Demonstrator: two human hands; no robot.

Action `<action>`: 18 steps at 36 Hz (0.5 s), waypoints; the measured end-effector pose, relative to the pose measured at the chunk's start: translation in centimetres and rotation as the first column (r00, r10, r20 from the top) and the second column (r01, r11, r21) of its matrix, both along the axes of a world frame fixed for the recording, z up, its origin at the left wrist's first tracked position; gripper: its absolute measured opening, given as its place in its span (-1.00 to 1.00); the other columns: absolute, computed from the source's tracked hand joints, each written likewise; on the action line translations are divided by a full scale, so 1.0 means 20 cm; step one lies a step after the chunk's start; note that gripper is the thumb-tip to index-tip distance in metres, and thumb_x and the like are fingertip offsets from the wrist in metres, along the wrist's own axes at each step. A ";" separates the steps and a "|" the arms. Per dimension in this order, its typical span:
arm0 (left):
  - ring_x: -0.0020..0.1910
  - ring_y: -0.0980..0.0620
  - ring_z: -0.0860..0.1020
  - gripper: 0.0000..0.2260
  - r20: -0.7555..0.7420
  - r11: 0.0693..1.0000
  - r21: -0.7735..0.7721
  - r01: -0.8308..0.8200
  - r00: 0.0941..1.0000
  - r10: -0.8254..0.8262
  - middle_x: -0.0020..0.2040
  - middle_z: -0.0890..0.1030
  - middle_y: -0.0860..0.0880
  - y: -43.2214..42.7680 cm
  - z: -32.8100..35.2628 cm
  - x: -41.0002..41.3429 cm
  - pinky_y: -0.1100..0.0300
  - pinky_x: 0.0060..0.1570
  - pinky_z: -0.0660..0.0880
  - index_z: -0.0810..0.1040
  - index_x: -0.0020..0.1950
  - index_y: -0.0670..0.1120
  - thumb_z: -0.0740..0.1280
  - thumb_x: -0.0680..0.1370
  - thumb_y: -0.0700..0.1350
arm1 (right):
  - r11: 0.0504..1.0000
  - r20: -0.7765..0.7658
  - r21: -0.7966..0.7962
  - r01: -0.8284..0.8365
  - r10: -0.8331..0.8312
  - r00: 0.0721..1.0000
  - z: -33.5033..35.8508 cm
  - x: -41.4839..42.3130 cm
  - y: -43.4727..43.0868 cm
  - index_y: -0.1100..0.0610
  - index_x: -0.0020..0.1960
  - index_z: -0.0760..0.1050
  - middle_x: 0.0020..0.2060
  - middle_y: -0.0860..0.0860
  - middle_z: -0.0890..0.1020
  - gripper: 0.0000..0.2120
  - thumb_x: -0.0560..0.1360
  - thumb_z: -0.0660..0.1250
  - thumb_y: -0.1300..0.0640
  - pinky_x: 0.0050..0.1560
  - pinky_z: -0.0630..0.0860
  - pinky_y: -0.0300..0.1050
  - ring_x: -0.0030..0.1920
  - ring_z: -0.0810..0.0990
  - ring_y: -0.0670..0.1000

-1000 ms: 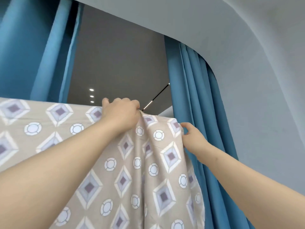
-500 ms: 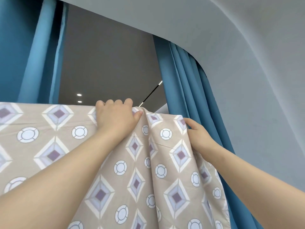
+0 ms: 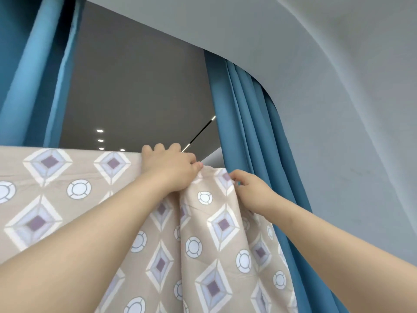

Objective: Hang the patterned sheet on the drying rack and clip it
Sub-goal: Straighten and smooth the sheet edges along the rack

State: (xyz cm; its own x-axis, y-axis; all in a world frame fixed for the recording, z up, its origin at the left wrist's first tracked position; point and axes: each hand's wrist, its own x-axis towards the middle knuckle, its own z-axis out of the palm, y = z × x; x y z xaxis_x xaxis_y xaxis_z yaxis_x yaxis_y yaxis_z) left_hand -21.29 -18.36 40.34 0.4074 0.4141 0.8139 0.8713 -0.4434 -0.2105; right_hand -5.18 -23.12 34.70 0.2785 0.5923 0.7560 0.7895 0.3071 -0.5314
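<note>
Sheet (image 3: 67, 211): beige ground, printed all over in a repeat pattern. The pattern is diamonds with a plum-purple centre, lilac-blue facets and a white border, alternating with white rings outlined in grey.

Right curtain (image 3: 248, 143): plain mid-blue. Left curtain (image 3: 27, 75): the same plain blue, paler along the lit folds.

Ceiling (image 3: 135, 86): flat dark grey, carrying small white spotlights (image 3: 100, 131) and a thin black strip (image 3: 200, 134).

Wall (image 3: 338, 109): plain pale grey-white.
</note>
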 end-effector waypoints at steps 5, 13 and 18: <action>0.17 -0.10 0.35 -0.60 0.102 0.987 0.141 -0.078 0.993 0.064 0.16 0.45 0.02 0.04 -0.05 0.03 0.01 0.14 0.18 0.45 0.20 0.17 -0.13 0.61 0.17 | 0.996 -0.014 -0.026 -0.087 0.087 0.996 0.01 0.07 0.04 -0.07 0.36 0.32 0.15 -0.02 0.54 -0.58 0.55 0.06 0.24 -0.11 0.46 -0.18 0.10 0.53 0.04; 0.14 -0.12 0.37 -0.60 0.203 0.974 0.200 -0.110 0.977 0.068 0.10 0.49 -0.01 0.06 -0.07 0.05 0.02 0.15 0.18 0.52 0.10 0.11 -0.08 0.60 0.15 | 0.973 0.024 0.197 0.118 -0.125 0.992 0.09 0.13 0.05 -0.03 -0.14 0.52 -0.22 -0.09 0.58 -0.83 0.53 0.19 0.15 0.19 0.43 0.06 0.03 0.54 0.05; 0.14 -0.13 0.38 -0.61 0.221 0.970 0.213 -0.120 0.973 0.072 0.11 0.50 -0.02 0.05 -0.08 0.08 0.03 0.16 0.18 0.53 0.11 0.12 -0.06 0.60 0.16 | 0.918 -0.300 0.358 0.169 -0.058 0.952 0.13 0.27 0.00 0.01 -0.11 0.51 -0.23 -0.12 0.55 -0.83 0.51 0.15 0.15 0.24 0.40 0.12 0.02 0.53 0.07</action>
